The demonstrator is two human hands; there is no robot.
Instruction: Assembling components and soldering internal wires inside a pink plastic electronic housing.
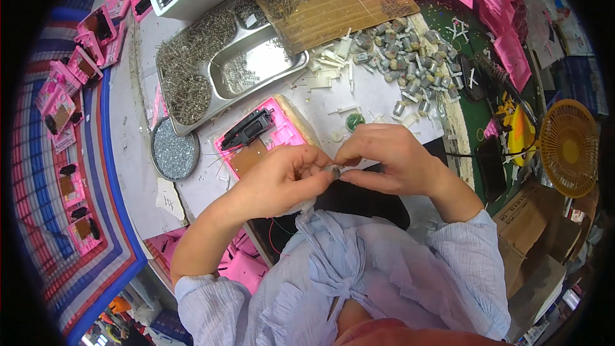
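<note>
Now left hand (291, 176) and right hand (387, 157) pinch a small grey part (335, 172), direction and long axis unclear, both wrists angled inward.

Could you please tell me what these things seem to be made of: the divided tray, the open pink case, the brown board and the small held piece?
Divided tray: shiny bare metal, probably steel, given the bright reflections.
Open pink case: smooth plastic, likely moulded, from its even colour and ribs.
Brown board: dull, lined surface; cardboard or wood.
Small held piece: greyish, perhaps metal, but mostly covered.
</note>
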